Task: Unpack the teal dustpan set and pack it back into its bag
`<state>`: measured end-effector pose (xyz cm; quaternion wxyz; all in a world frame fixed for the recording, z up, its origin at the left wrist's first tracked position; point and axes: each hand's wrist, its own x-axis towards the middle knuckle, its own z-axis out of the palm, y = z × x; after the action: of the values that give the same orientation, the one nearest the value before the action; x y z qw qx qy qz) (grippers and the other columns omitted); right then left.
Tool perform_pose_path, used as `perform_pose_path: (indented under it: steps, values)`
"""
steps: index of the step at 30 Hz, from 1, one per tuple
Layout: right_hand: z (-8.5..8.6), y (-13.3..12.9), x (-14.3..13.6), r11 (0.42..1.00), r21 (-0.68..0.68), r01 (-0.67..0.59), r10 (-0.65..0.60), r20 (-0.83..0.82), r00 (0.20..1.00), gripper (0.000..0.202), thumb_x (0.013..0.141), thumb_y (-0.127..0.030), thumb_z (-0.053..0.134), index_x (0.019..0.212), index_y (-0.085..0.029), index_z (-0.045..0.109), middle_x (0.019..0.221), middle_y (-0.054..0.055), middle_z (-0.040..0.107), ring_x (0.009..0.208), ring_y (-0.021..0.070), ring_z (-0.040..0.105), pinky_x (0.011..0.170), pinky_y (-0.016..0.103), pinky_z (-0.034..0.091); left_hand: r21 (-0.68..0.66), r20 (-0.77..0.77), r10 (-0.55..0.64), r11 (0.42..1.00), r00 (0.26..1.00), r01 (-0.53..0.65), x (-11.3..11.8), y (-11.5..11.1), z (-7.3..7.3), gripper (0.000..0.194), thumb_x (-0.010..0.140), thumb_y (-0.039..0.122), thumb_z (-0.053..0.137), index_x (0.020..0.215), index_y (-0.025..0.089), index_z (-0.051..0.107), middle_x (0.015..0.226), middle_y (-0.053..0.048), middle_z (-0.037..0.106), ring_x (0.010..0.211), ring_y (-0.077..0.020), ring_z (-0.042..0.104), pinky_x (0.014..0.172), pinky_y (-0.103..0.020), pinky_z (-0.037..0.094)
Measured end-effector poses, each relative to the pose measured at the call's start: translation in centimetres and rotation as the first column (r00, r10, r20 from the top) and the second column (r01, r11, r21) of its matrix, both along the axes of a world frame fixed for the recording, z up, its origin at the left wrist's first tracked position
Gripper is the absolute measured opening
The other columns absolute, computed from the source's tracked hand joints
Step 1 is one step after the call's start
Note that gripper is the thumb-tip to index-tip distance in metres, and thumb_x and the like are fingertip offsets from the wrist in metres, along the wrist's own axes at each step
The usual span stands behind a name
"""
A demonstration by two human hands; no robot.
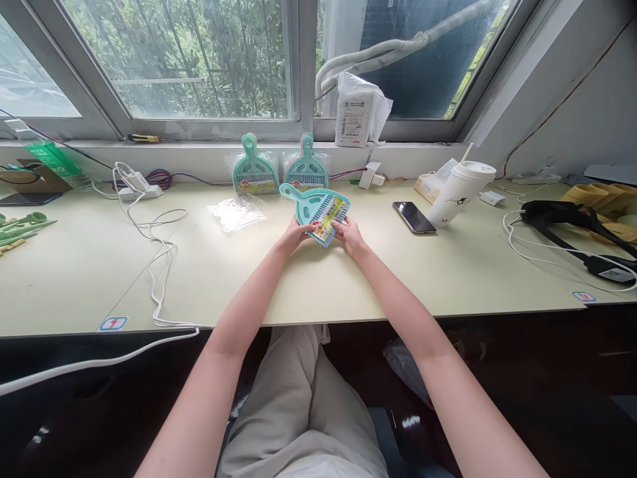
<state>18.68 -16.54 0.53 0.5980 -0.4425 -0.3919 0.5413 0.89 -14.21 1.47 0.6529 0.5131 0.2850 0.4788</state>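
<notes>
A mint-green mini dustpan and brush set (309,203) with a bright yellow printed label is held over the table, tilted with its handle pointing to the upper left. My left hand (294,235) grips its lower left side. At the label's right edge, my right hand (350,235) has thumb and fingers closed on the same set. Behind it, two similar sets in clear bags, one on the left (255,166) and one on the right (306,164), lean against the window ledge. Clear plastic bags (237,212) lie flat to the left of my hands.
White cables (159,292) run across the table's left part. On the right are a phone (414,218), a white cup with a straw (454,196), a tissue box (428,186) and a black strap-like device (572,239). A green-labelled bottle (52,159) leans at the far left.
</notes>
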Motion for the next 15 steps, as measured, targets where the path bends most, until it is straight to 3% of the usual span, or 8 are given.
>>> perform_pose_path:
  steps: [9, 15]
  values:
    - [0.30, -0.21, 0.06, 1.000, -0.018, -0.017, 0.015, -0.115, 0.993, 0.024, 0.080, -0.010, 0.063, 0.101, -0.022, 0.058, 0.092, -0.001, 0.075, 0.073, 0.0118, 0.072, 0.071, 0.024, 0.062, 0.035, -0.042, -0.005, 0.999, 0.999, 0.006, -0.21, 0.46, -0.49, 0.076, 0.061, 0.012, 0.076, 0.130, 0.023, 0.047, 0.114, -0.007, 0.065, 0.104, -0.0234, 0.064, 0.098, -0.049, 0.050]
    - [0.26, -0.11, 0.07, 1.000, -0.019, -0.019, 0.017, -0.110, 0.994, 0.025, 0.080, -0.010, 0.065, 0.101, -0.022, 0.058, 0.094, -0.001, 0.074, 0.076, 0.0120, 0.072, 0.075, 0.025, 0.062, 0.051, -0.080, 0.000, 0.999, 0.997, 0.004, -0.21, 0.01, 0.03, 0.075, 0.060, 0.015, 0.077, 0.129, 0.023, 0.049, 0.115, -0.008, 0.065, 0.104, -0.0228, 0.063, 0.096, -0.046, 0.050]
